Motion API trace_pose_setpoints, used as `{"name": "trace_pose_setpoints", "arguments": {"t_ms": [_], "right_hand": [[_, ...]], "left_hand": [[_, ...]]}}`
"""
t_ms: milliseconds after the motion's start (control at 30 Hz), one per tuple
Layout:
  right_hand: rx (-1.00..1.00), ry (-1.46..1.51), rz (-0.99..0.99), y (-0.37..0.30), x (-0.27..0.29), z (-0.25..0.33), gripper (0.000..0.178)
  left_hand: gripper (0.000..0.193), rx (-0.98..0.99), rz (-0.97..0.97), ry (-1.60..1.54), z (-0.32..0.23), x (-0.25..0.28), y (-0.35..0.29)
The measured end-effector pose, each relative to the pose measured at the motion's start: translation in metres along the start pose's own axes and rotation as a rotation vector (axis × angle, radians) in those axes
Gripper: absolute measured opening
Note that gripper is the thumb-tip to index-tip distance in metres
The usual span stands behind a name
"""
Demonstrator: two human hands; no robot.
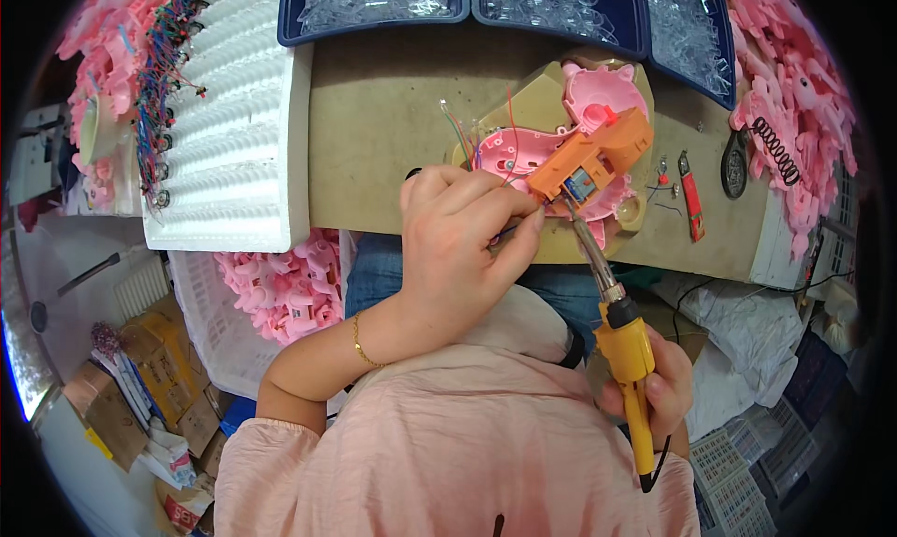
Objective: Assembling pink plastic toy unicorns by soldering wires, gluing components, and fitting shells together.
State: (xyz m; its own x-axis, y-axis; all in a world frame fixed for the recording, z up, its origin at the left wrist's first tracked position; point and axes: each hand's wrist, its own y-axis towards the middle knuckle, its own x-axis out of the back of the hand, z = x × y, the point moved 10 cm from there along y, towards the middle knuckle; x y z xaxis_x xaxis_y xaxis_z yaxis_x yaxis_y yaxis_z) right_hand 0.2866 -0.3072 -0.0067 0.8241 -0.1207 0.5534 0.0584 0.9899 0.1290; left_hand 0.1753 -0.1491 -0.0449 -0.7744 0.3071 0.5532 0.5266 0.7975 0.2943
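In my right hand [662, 383] is a soldering iron [621, 336] with a yellow handle and a metal barrel. Its tip touches, or nearly touches, an orange plastic housing [570, 159] with a small blue component in its opening. My left hand [472, 224] is closed in a pinch at the housing's near left edge, on a thin wire [507, 231] mostly hidden by the fingers. The housing rests over a pink plastic shell half [519, 149] on a tan fixture [642, 89]. Loose red, green and white wires stick up beside the shell.
Blue bins [374, 37] of clear plastic parts line the back. A white foam tray [234, 117] with wired parts stands at the left, above a crate [201, 294] of pink pieces. At the right lie a red-handled cutter [691, 196], a black coil [775, 149] and piled pink shells [794, 98].
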Motion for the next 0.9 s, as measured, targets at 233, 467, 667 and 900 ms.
{"name": "trace_pose_setpoints", "arguments": {"t_ms": [233,467,667,900], "right_hand": [[-0.228,0.252,0.086,-0.018,0.012,-0.022,0.055],[0.095,0.026,-0.319,-0.025,0.047,-0.007,0.061],[0.101,0.157,-0.342,-0.022,0.056,-0.008,0.068],[0.055,0.189,-0.341,-0.019,0.058,-0.014,0.061]], "left_hand": [[0.006,0.017,0.018,0.023,-0.001,0.003,0.001],[0.01,-0.238,-0.033,0.179,-0.026,0.016,0.0],[0.011,0.104,0.215,-0.169,0.001,0.015,0.022],[0.011,-0.166,0.27,0.184,-0.026,0.005,0.037]]}}
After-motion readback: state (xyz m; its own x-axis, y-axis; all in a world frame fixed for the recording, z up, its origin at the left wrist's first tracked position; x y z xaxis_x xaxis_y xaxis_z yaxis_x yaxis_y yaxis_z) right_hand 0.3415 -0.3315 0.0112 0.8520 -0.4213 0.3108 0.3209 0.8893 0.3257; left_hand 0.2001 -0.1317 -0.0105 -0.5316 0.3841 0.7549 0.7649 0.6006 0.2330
